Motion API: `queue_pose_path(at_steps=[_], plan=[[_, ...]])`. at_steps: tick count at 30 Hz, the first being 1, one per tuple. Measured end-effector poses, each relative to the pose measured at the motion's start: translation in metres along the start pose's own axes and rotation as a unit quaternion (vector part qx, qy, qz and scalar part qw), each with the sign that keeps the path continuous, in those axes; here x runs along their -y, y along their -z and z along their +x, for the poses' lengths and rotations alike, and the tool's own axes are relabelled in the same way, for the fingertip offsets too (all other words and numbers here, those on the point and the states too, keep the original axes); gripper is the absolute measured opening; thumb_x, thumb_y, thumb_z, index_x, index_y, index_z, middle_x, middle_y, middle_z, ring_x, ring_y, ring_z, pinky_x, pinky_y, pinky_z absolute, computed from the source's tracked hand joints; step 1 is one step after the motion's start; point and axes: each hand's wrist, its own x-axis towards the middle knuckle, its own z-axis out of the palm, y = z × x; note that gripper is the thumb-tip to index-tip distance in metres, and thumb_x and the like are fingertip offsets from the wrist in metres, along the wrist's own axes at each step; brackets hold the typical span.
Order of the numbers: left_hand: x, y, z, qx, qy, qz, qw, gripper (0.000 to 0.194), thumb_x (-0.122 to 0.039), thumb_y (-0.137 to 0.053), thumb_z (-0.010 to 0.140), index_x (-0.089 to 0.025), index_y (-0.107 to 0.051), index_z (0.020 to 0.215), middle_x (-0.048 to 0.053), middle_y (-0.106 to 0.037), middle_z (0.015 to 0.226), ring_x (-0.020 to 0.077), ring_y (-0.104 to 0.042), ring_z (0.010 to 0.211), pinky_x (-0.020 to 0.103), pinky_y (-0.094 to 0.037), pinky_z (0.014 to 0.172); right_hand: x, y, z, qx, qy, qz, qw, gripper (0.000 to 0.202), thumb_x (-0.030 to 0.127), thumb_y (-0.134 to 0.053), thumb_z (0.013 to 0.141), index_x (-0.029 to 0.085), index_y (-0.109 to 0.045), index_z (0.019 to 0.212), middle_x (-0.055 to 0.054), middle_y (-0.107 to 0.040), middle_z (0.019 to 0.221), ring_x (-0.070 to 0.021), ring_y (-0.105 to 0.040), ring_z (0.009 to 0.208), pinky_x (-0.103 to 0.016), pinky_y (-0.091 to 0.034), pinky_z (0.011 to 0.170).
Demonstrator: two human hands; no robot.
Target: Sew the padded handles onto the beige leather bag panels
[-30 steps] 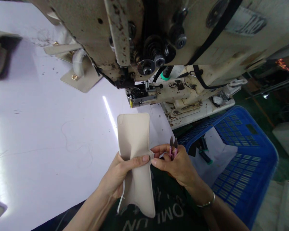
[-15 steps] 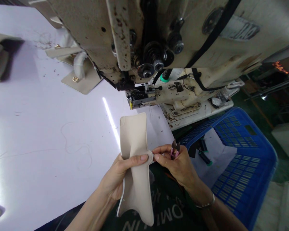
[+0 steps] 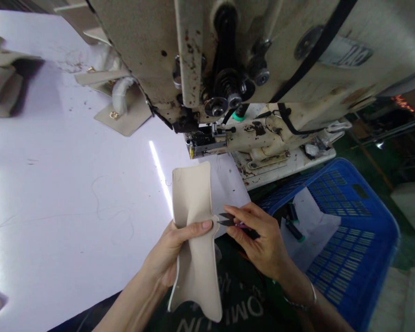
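Beige panel [image 3: 193, 198]: we see it held up over the tabletop [image 3: 72, 193] near its right corner, lower end hanging past the near edge. Left hand [image 3: 174, 246] grips it at mid-length, thumb across the face. Right hand [image 3: 263, 233] grasps the snips [image 3: 227, 222], 2 blades parted, tips at the small tab [image 3: 216, 226] on the panel's right edge; whether they touch, we cannot tell. Change: 0.5 s ago the snips stood upright in the right hand, its fingertips at the tab; now the blades point there. We judge that work at the tab passes from fingers to blades.
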Motion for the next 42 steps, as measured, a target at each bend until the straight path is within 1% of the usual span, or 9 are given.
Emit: queue_pose_path(at_steps=[6, 10, 16, 19, 30, 33, 36, 39, 42], plan=[[-0.001, 0.0, -0.002, 0.003, 0.009, -0.026, 1.0, 0.028, -0.016, -0.085, 0.067, -0.009, -0.075, 0.092, 0.013, -0.074, 0.07, 0.0236, -0.069, 0.054, 0.035, -0.061, 0.056, -0.004, 0.004, -0.007, 0.016, 0.058, -0.07, 0.996, 0.037, 0.024, -0.068, 0.091, 0.026, -0.067, 0.128, -0.006, -0.065, 0.096, -0.0161, -0.06, 0.087, -0.031, -0.051, 0.076], [-0.001, -0.002, -0.002, 0.007, 0.012, -0.032, 0.999, 0.029, -0.016, -0.084, 0.068, -0.009, -0.075, 0.095, 0.012, -0.072, 0.063, 0.0231, -0.068, 0.053, 0.034, -0.061, 0.056, -0.004, 0.002, -0.007, 0.016, 0.053, -0.074, 0.996, 0.032, 0.022, -0.067, 0.092, 0.023, -0.069, 0.124, -0.006, -0.066, 0.095, -0.0157, -0.06, 0.086, -0.03, -0.051, 0.076], [-0.001, -0.001, -0.001, 0.004, 0.017, -0.02, 1.0, 0.019, -0.017, -0.082, 0.07, -0.007, -0.074, 0.084, 0.014, -0.071, 0.062, 0.0228, -0.069, 0.054, 0.032, -0.06, 0.056, -0.003, -0.001, -0.005, 0.019, 0.015, -0.043, 0.999, 0.028, 0.025, -0.066, 0.093, 0.024, -0.071, 0.121, -0.005, -0.066, 0.094, -0.0155, -0.061, 0.086, -0.03, -0.051, 0.076], [-0.001, -0.002, -0.001, 0.003, 0.017, -0.028, 0.999, 0.022, -0.017, -0.082, 0.07, -0.008, -0.074, 0.089, 0.013, -0.072, 0.064, 0.0221, -0.068, 0.054, 0.032, -0.06, 0.055, -0.003, -0.002, -0.006, 0.018, 0.004, -0.032, 0.999, 0.027, 0.024, -0.066, 0.093, 0.024, -0.072, 0.119, -0.005, -0.066, 0.092, -0.0146, -0.061, 0.085, -0.029, -0.05, 0.075], [0.002, 0.001, 0.004, -0.002, 0.023, -0.04, 0.999, 0.029, -0.017, -0.085, 0.066, -0.009, -0.073, 0.091, 0.01, -0.072, 0.066, 0.0217, -0.066, 0.049, 0.034, -0.059, 0.05, -0.007, -0.005, -0.007, -0.01, 0.057, -0.065, 0.996, 0.027, 0.017, -0.067, 0.091, 0.022, -0.072, 0.117, -0.003, -0.067, 0.09, -0.0135, -0.059, 0.082, -0.028, -0.048, 0.073], [0.002, 0.001, 0.004, -0.012, 0.024, -0.032, 0.999, 0.029, -0.017, -0.085, 0.065, -0.008, -0.073, 0.09, 0.009, -0.072, 0.064, 0.0219, -0.065, 0.048, 0.036, -0.059, 0.05, -0.007, -0.006, -0.006, -0.006, 0.038, -0.033, 0.999, 0.025, 0.018, -0.067, 0.091, 0.022, -0.074, 0.115, -0.003, -0.068, 0.09, -0.0133, -0.06, 0.084, -0.027, -0.048, 0.075], [0.0, 0.0, 0.003, -0.018, 0.023, -0.033, 0.999, 0.034, -0.018, -0.087, 0.064, -0.007, -0.073, 0.093, 0.012, -0.073, 0.068, 0.0225, -0.066, 0.049, 0.035, -0.06, 0.05, -0.01, -0.007, -0.005, 0.003, -0.03, 0.058, 0.998, 0.021, 0.023, -0.069, 0.09, 0.024, -0.076, 0.11, -0.002, -0.066, 0.085, -0.0111, -0.058, 0.075, -0.025, -0.046, 0.066], [-0.003, -0.001, 0.001, -0.026, 0.02, -0.042, 0.999, 0.038, -0.017, -0.089, 0.06, -0.007, -0.072, 0.092, 0.011, -0.072, 0.065, 0.0225, -0.066, 0.047, 0.035, -0.06, 0.048, -0.015, -0.008, -0.004, -0.01, -0.103, 0.175, 0.979, 0.019, 0.028, -0.07, 0.09, 0.031, -0.077, 0.108, 0.001, -0.062, 0.082, -0.0083, -0.052, 0.068, -0.022, -0.039, 0.057], [-0.004, 0.0, 0.002, -0.025, 0.02, -0.048, 0.998, 0.037, -0.017, -0.089, 0.059, -0.008, -0.072, 0.091, 0.009, -0.071, 0.062, 0.0228, -0.065, 0.045, 0.035, -0.059, 0.045, -0.02, -0.009, -0.002, -0.031, -0.121, 0.204, 0.971, 0.025, 0.03, -0.072, 0.088, 0.035, -0.075, 0.112, 0.001, -0.059, 0.084, -0.0078, -0.051, 0.071, -0.021, -0.039, 0.06]])
